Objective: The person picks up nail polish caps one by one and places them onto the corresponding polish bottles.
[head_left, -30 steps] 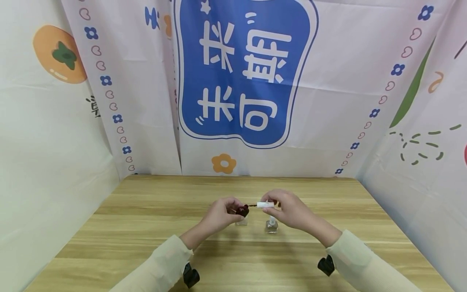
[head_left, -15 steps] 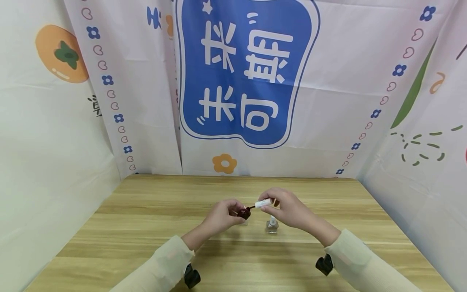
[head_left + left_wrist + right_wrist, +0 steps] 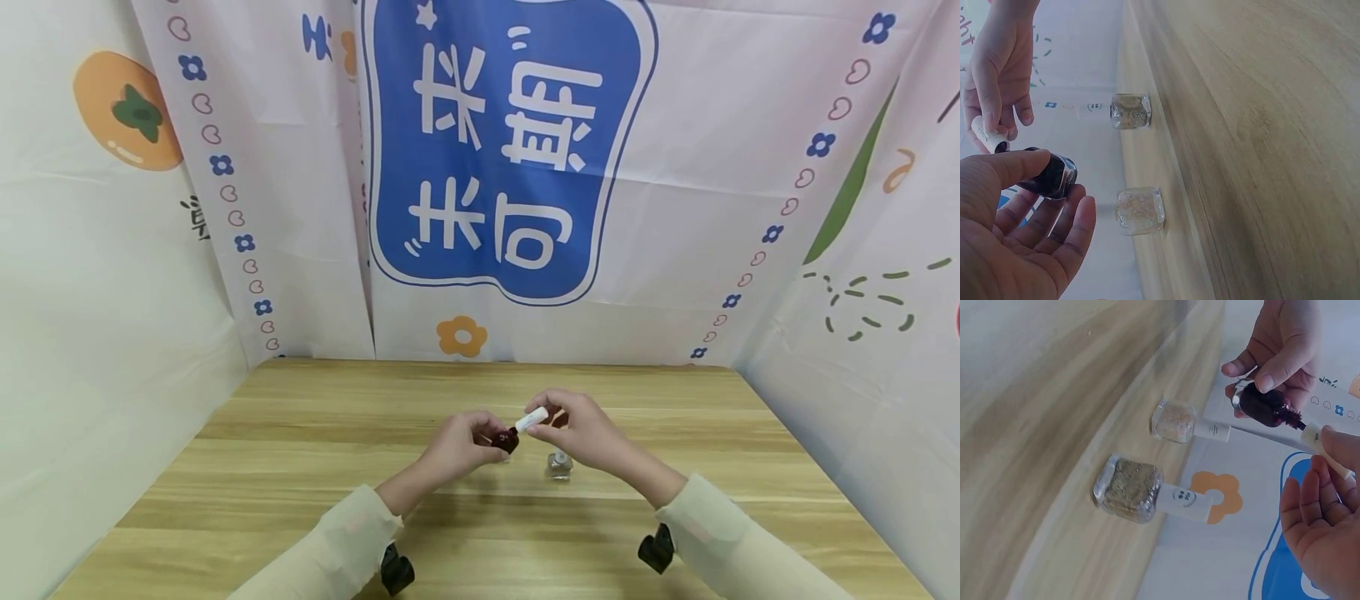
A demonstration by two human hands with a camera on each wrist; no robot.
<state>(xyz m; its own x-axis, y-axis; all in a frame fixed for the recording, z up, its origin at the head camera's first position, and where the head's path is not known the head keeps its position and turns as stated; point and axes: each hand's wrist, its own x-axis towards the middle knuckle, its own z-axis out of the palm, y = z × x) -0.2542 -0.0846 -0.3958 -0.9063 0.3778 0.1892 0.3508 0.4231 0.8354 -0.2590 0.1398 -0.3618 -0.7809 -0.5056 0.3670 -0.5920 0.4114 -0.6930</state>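
My left hand (image 3: 459, 450) holds a small dark red nail polish bottle (image 3: 1260, 406) between thumb and fingers, tilted above the table. Dark polish coats the bottle's neck. My right hand (image 3: 581, 429) pinches the white brush cap (image 3: 532, 419) by its sides. The cap slants toward the bottle, and its dark brush stem (image 3: 1301, 425) reaches into the mouth, with a short length showing between cap and neck. In the left wrist view the bottle (image 3: 1054, 177) partly hides behind my left thumb.
Two capped nail polish bottles stand on the wooden table (image 3: 315, 417) below the hands: a glittery grey-gold one (image 3: 1129, 487) and a pale pink one (image 3: 1174, 422). A printed cloth (image 3: 675, 250) hangs behind the table's far edge.
My right hand has moved left and tilted the cap, so the brush stem has slid deeper into the bottle. My left hand has shifted slightly right with the bottle.
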